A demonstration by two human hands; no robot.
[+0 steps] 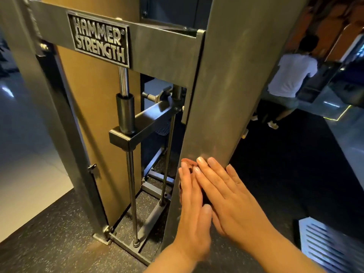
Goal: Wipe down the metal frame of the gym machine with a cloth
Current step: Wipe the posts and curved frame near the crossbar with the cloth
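The gym machine's wide grey metal upright (226,95) rises in the middle of the view. Both my hands lie flat against its lower part with fingers straight. My left hand (192,209) is on the post's left edge. My right hand (232,196) lies across the left hand's fingers. A small reddish and dark bit of cloth (188,164) peeks out under the fingertips; the rest of it is hidden beneath the hands.
A crossbar with a "Hammer Strength" plate (100,38) joins the post to a left upright (65,119). Guide rods (131,184) and a sliding bar sit between them. A person in a white shirt (293,73) stands at the back right. A floor vent grille (325,245) lies at the lower right.
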